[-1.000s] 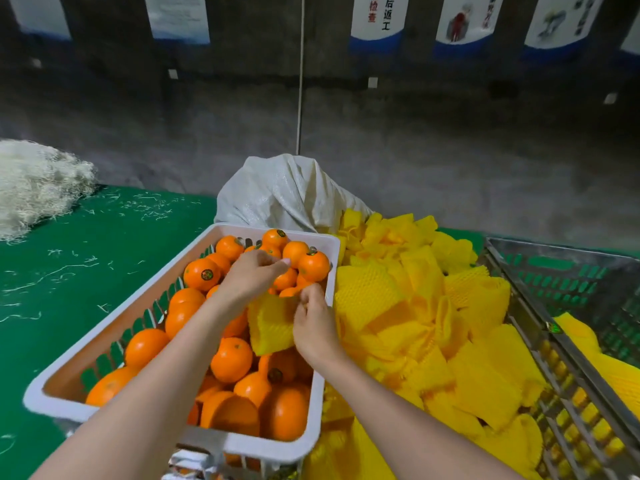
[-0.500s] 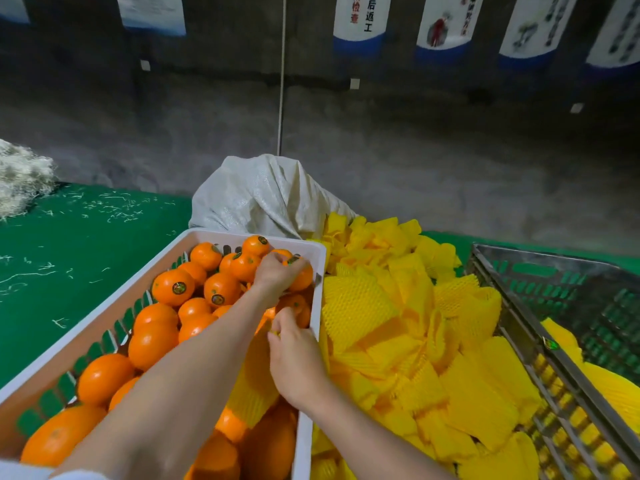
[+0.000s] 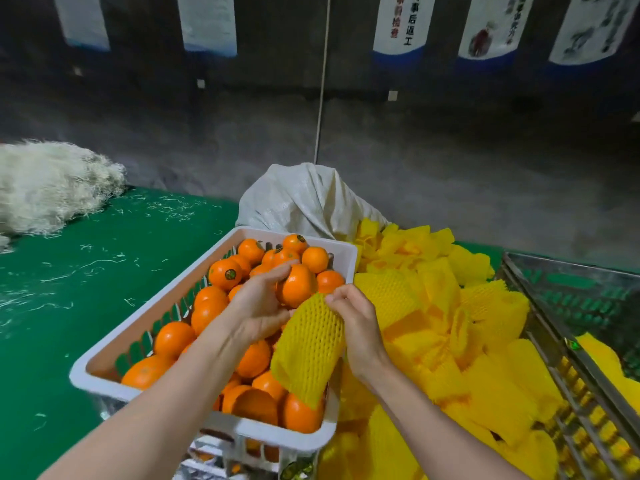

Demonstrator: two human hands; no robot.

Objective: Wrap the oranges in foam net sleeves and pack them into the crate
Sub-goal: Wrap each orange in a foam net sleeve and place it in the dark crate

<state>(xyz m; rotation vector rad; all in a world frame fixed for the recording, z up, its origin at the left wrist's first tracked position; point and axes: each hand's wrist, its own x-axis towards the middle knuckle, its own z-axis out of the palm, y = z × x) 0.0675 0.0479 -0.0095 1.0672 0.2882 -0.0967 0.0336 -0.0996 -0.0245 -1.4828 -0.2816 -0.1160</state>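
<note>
Orange (image 3: pixel 297 285) number 1 of this wrap is sitting in the left hand (image 3: pixel 258 308), whose fingers are curling round it just above the heap in the white basket (image 3: pixel 263 427). The right hand (image 3: pixel 356 317) is pinching the top edge of 1 foam net sleeve (image 3: pixel 308 351), which is hanging over the basket's right side, just beside the held fruit. Judging by this, the sleeving step is beginning: the sleeve mouth is looking nearly flat, so the next move is calling for it to be spread open and the orange pushed down inside. The basket's right rim is lying directly below the sleeve and is risking a snag. Right of the basket, the sleeve pile (image 3: pixel 450 323) is crowding against its wall; beyond that the grey crate (image 3: pixel 568 268) is standing, with open air above the pile for the carry
</note>
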